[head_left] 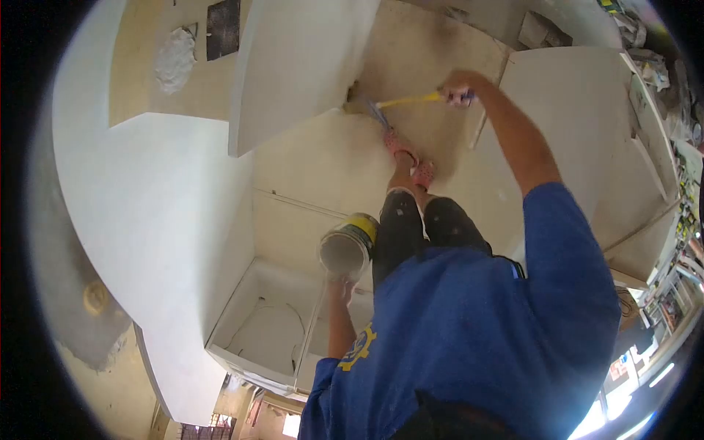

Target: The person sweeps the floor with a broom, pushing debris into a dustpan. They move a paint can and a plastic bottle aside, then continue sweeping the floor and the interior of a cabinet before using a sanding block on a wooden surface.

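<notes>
My right hand point(458, 88) is stretched far forward, its fingers wrapped round the end of a yellow-handled tool point(411, 100). The tool has a narrow grey-blue head set crosswise at its far end, near a corner of the white panel; its exact kind I cannot tell. On the left, my left hand point(343, 284) grips the near rim of a bucket point(361, 226) with a yellow and green label. The bucket's open mouth faces up toward me, and its inside looks pale grey. It hangs beside my left thigh.
Pink clogs point(400, 144) are on my feet, close to the tool's head. White panels point(293, 66) stand on the left and another white panel point(561, 110) on the right. A white open box point(253, 293) with thin cables lies at lower left. Clutter point(649, 55) lines the right side.
</notes>
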The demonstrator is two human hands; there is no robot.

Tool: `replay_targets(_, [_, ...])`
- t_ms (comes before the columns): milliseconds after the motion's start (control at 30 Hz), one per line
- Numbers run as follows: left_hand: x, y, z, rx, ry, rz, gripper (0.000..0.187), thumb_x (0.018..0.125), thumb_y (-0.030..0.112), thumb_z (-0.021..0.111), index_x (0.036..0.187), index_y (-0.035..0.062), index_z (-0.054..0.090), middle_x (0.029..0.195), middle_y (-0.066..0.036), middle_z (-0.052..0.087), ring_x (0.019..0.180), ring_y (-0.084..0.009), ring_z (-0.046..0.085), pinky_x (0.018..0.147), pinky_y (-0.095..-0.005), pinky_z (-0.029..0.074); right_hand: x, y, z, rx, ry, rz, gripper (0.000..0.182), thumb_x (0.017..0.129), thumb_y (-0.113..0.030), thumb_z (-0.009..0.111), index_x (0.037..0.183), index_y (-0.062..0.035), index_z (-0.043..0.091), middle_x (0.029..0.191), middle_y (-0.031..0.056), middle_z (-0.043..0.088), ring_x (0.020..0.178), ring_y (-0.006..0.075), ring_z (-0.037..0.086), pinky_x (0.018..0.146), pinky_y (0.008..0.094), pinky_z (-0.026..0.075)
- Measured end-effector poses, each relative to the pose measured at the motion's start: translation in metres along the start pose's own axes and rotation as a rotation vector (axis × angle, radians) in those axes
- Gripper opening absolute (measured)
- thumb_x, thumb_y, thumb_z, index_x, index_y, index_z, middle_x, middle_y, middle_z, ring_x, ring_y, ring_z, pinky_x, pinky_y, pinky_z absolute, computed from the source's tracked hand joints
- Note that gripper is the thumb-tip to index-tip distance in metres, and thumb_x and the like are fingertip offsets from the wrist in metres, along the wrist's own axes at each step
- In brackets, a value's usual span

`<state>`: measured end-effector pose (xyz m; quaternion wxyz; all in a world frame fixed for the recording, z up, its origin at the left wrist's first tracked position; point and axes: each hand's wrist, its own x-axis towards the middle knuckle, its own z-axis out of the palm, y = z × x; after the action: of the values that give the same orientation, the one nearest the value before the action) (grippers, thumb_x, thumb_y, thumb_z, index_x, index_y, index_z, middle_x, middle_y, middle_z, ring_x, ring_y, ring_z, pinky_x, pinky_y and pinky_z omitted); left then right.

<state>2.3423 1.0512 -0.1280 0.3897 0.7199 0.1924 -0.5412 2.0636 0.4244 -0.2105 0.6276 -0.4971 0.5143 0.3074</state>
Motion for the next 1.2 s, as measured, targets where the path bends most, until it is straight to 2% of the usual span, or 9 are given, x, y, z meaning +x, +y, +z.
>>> replay_targets(333, [0.068,0.071,0.042,-0.037,0.007,0.035,0.056,0.077,0.002,0.048,0.129,0.0101,0.03,0.121,-0.019,0.043,0.103,-0.0357,0.052,0.083,-0.051,0.049,-0.082,-0.004,-0.196,-0.107,0.525,0.029,0.009,0.079,-0.01,0.053,0.077,-0.0011,0.055,0.053,0.0082,0.05,0.041,0.0161,0.045,0.035,0.032,0.036])
replay_targets(467, [0.086,0.075,0.046,0.346,-0.082,0.279,0.038,0.076,0.009,0.062,0.109,0.0074,0.044,0.096,-0.006,0.051,0.086,-0.021,0.053,0.068,-0.0406,0.052,-0.124,0.044,-0.195,-0.32,0.294,-0.083,0.01,0.08,-0.013,0.055,0.08,-0.0033,0.056,0.061,0.0111,0.055,0.045,0.0193,0.05,0.036,0.033,0.04])
replay_targets(533, [0.07,0.107,0.097,-0.026,-0.005,0.08,0.041,0.077,0.01,0.062,0.112,0.007,0.042,0.096,-0.006,0.052,0.087,-0.0217,0.054,0.069,-0.0425,0.053,-0.094,0.092,-0.189,-0.461,0.058,0.055,0.018,0.083,-0.021,0.054,0.085,-0.0039,0.057,0.066,0.0114,0.058,0.049,0.0202,0.053,0.04,0.0347,0.043])
replay_targets(633, [0.035,0.145,0.169,-0.034,0.057,0.005,0.048,0.077,0.002,0.05,0.122,0.0084,0.036,0.113,-0.015,0.049,0.093,-0.032,0.056,0.073,-0.0476,0.054,-0.125,0.052,-0.147,-0.375,0.185,-0.044,0.013,0.08,-0.014,0.052,0.078,-0.0038,0.058,0.064,0.0082,0.059,0.052,0.0191,0.053,0.05,0.0351,0.045])
replay_targets(800, [-0.034,0.169,0.306,0.081,0.159,0.052,0.042,0.078,0.004,0.052,0.118,0.0058,0.038,0.111,-0.017,0.049,0.089,-0.0328,0.058,0.065,-0.0428,0.056,-0.084,0.108,-0.248,-0.08,0.328,-0.023,0.026,0.087,-0.02,0.045,0.074,-0.0007,0.056,0.055,0.0066,0.046,0.044,0.0144,0.044,0.041,0.0322,0.038])
replay_targets(933, [-0.073,0.195,0.371,0.107,0.006,0.12,0.054,0.076,0.0,0.058,0.122,0.0053,0.032,0.099,-0.017,0.054,0.075,-0.0259,0.062,0.062,-0.0393,0.058,-0.066,0.14,-0.314,-0.748,0.268,-0.002,0.026,0.084,-0.015,0.046,0.072,0.0009,0.062,0.051,0.011,0.053,0.041,0.0218,0.051,0.044,0.0363,0.045])
replay_targets(1000, [-0.068,0.192,0.379,0.354,-0.125,0.322,0.052,0.075,0.002,0.059,0.122,0.0061,0.035,0.096,-0.017,0.055,0.075,-0.0247,0.062,0.062,-0.0359,0.057,-0.092,0.139,-0.292,-0.48,0.418,-0.116,0.022,0.085,-0.017,0.048,0.08,-0.0005,0.061,0.051,0.0098,0.05,0.04,0.0197,0.049,0.04,0.034,0.044])
replay_targets(1100, [-0.108,0.253,0.48,0.407,-0.075,0.108,0.044,0.077,0.005,0.057,0.118,0.0032,0.043,0.102,-0.015,0.054,0.086,-0.026,0.06,0.064,-0.034,0.057,-0.165,0.095,-0.246,0.103,0.451,-0.016,0.029,0.084,-0.03,0.055,0.102,-0.0089,0.062,0.059,0.0099,0.051,0.039,0.0175,0.047,0.037,0.0318,0.043])
replay_targets(1200, [-0.086,0.239,0.507,0.775,-0.284,0.707,0.051,0.075,0.015,0.061,0.122,0.0043,0.045,0.113,-0.016,0.054,0.102,-0.0273,0.052,0.086,-0.0361,0.042,-0.21,0.079,-0.176,0.017,0.487,-0.317,0.058,0.076,-0.05,0.061,0.113,-0.0055,0.059,0.067,0.0084,0.056,0.047,0.0181,0.053,0.045,0.0304,0.045])
